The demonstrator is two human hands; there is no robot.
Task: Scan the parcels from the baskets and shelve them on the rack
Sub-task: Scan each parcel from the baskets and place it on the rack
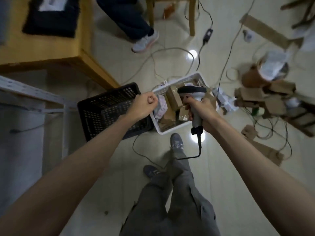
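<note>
Parcels (173, 97) in the white basket (177, 129) are partly hidden by both hands. The scanner (193, 97) is gripped by the right hand (203, 110); the left hand (144, 104) is curled to a fist w/ nothing held. A black basket (105, 108) is touching the white one; the rack (34, 96) at left is cut off. Cables (170, 53) and cardboard scraps (265, 96) are seen on the floor.

Two baskets side by side on the floor (119, 167), dark basket (109, 109) left, white basket (172, 131) right holding parcels (173, 97), rack (34, 94) far left, worktop (51, 48) behind, cardboard pile (265, 97) right.
</note>
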